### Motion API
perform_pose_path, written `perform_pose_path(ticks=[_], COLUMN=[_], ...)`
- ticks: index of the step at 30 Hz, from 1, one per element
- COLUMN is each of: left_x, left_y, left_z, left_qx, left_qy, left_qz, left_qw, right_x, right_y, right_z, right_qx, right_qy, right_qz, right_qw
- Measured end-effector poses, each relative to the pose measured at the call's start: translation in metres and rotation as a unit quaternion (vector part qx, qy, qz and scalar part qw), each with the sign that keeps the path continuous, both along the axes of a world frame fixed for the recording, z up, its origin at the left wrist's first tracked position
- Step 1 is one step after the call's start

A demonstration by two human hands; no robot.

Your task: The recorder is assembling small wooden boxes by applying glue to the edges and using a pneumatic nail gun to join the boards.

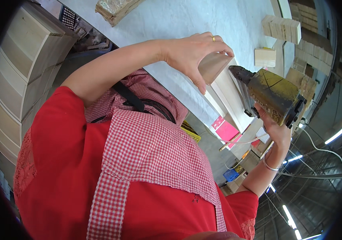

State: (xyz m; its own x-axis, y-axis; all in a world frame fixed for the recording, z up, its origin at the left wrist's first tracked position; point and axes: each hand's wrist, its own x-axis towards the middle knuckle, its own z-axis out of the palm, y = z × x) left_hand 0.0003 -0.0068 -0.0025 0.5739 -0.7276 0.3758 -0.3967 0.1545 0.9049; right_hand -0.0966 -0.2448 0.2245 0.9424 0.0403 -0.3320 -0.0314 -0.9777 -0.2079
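Landmark: the long pale wooden box point(233, 98) lay on the desk point(159, 30); I took all places from it.
End panel: a flat wooden end panel point(214, 67) stood tilted at the far end of the box, under my fingers.
Left hand: my left hand point(193, 54) was spread wide across the end panel, thumb at its near corner and fingertips at its far edge, holding it; a yellow ring sat on one finger.
Right hand: my right hand point(275, 130) was wrapped around the tool, to the right of the box; a bangle point(270, 165) circled that wrist.
Tool: the worn yellow-and-black tool point(275, 92) was held just to the right of the box, nose near the end panel. I could not tell whether nose and wood touched.
Pink item: a flat pink piece point(227, 131) lay by the near end of the box.
Loose wood: a small board point(265, 58) and a row of blocks point(282, 29) were beyond the box, to its right.
Wrapped bundle: a bundle in clear wrap point(117, 10) lay well beyond the box, to its left.
Stack: pale wooden cases point(25, 60) were piled well left of the box.
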Motion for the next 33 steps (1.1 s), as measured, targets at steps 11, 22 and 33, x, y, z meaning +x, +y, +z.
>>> perform_pose_path(ticks=[11,22,33], left_x=[0.002,-0.001,-0.001], left_y=[-0.009,-0.013,-0.013], left_z=[0.0,-0.007,-0.008], left_qx=[0.01,-0.04,-0.049], left_qy=[-0.032,0.029,0.043], left_qz=[0.024,-0.008,-0.019], left_qw=[0.999,0.999,0.998], right_x=[-0.003,0.001,0.013], right_y=[-0.002,-0.003,0.005], right_z=[-0.001,-0.013,-0.001], right_qx=[0.001,0.098,0.082], right_qy=[-0.009,-0.116,-0.039], right_qz=[-0.009,0.011,-0.127], right_qw=[1.0,0.988,0.988])
